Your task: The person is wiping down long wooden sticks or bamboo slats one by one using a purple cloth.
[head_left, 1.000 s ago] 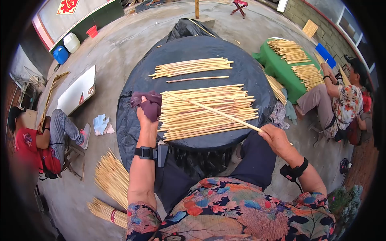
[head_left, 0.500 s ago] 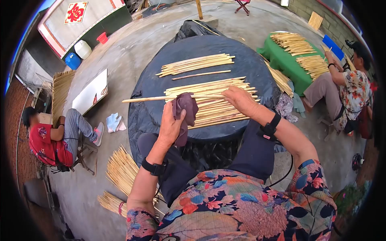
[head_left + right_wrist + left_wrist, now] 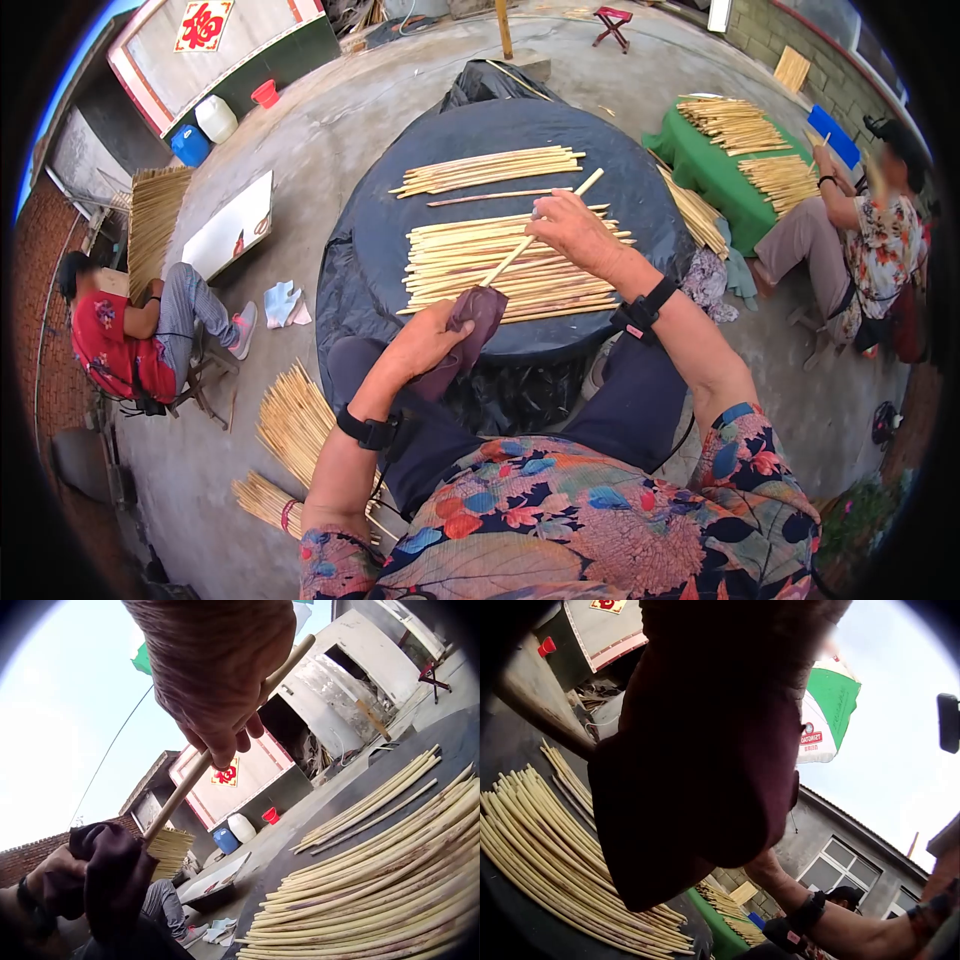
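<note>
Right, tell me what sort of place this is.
Probably a courtyard serving as an outdoor workspace: open sky, a wall with a red poster, and a black-covered table bearing rows of pale sticks.

A grey concrete floor [image 3: 330, 150] is spreading beneath a round, black-covered tabletop [image 3: 470, 125]. A green-draped table [image 3: 690, 162] is standing to its right, and a red folding stool [image 3: 612, 27] is resting farther off. A red sign [image 3: 204, 25] is hanging on a pale wall [image 3: 265, 22]; bright sky [image 3: 900, 697] is showing above paned windows [image 3: 840, 862].
</note>
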A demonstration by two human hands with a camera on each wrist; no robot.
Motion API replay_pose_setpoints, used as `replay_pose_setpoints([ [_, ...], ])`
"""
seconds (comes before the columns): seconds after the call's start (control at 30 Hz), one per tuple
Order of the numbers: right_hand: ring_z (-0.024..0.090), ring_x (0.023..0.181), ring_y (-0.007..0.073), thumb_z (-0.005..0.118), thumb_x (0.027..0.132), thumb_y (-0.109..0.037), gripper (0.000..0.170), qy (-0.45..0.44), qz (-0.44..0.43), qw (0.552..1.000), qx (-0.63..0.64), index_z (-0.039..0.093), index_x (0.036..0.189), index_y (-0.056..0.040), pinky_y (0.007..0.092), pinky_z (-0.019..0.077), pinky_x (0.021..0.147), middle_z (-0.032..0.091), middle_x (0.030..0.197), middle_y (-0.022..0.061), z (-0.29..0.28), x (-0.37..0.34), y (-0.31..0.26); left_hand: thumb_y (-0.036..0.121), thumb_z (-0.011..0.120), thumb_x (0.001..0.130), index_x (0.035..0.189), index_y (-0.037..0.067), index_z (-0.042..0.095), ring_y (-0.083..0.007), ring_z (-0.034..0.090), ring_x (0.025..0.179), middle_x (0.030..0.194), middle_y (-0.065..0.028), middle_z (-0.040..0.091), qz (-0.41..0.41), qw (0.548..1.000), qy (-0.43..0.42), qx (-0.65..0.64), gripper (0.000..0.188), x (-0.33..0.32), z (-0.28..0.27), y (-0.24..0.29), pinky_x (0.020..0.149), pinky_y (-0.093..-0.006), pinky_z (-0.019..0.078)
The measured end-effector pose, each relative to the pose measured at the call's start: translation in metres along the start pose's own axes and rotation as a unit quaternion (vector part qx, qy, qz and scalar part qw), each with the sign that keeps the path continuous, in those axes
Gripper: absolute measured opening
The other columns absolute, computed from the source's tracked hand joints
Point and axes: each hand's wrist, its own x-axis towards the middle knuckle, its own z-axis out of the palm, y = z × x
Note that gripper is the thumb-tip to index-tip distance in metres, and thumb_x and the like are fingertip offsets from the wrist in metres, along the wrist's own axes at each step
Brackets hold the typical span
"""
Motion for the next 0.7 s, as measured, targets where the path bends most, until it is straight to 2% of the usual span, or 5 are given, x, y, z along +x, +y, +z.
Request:
replay_pose_setpoints([
  [0.13, 0.046, 0.105, 0.0269, 0.054, 0.072, -0.005, 0.028, 0.107, 0.03, 0.985, -0.135, 0.053, 0.099, -0.0085, 0.0372, 0.0358, 0.088, 0.05, 0.105, 0.0108, 0.0, 0.007, -0.014, 0.02, 0.052, 0.083, 0.106, -0.005, 0.05, -0.025, 0.056, 0.082, 0.09, -0.0161, 0.06, -0.056, 0.995, 0.026, -0.077, 0.034, 0.006, 0.016, 0.001, 0.076, -0.0314, 0.0417],
  [0.27, 0.055, 0.086, 0.0227, 0.056, 0.079, -0.011, 0.023, 0.109, 0.318, 0.88, 0.335, 0.051, 0.098, 0.0001, 0.0318, 0.0452, 0.073, 0.052, 0.096, 0.0129, 0.009, 0.003, -0.053, 0.022, 0.052, 0.084, 0.102, -0.004, 0.052, -0.0162, 0.054, 0.076, 0.086, -0.009, 0.059, -0.114, 0.968, 0.053, -0.217, 0.032, 0.021, 0.018, 0.005, 0.07, -0.0284, 0.0424],
  [0.33, 0.056, 0.075, 0.0156, 0.059, 0.081, -0.024, 0.034, 0.015, 0.365, 0.76, 0.537, 0.05, 0.101, 0.0021, 0.0273, 0.0463, 0.063, 0.055, 0.095, 0.0102, 0.027, -0.004, -0.075, 0.024, 0.052, 0.085, 0.101, -0.003, 0.052, -0.0108, 0.05, 0.072, 0.082, -0.0032, 0.057, -0.15, 0.955, 0.071, -0.246, 0.031, 0.033, 0.016, 0.005, 0.068, -0.0257, 0.0419],
  [0.47, 0.057, 0.078, 0.0162, 0.06, 0.081, -0.03, 0.048, 0.087, 0.328, 0.737, 0.585, 0.044, 0.109, 0.0049, 0.0272, 0.0461, 0.066, 0.056, 0.095, 0.0119, 0.05, -0.003, -0.096, 0.026, 0.051, 0.085, 0.106, 0.0, 0.049, -0.0095, 0.05, 0.074, 0.087, -0.0039, 0.055, -0.046, 0.927, 0.156, -0.337, 0.034, 0.056, 0.044, 0.007, 0.064, -0.0233, 0.0415],
  [0.7, 0.049, 0.102, 0.0294, 0.06, 0.078, -0.026, 0.053, 0.099, 0.29, 0.933, 0.19, 0.038, 0.116, 0.0047, 0.0349, 0.0403, 0.084, 0.049, 0.107, 0.0217, 0.014, -0.002, -0.086, 0.04, 0.047, 0.087, 0.104, 0.002, 0.049, -0.0123, 0.057, 0.075, 0.088, -0.0063, 0.057, -0.089, 0.884, 0.088, -0.451, 0.042, 0.058, 0.051, 0.02, 0.064, -0.0248, 0.0475],
])
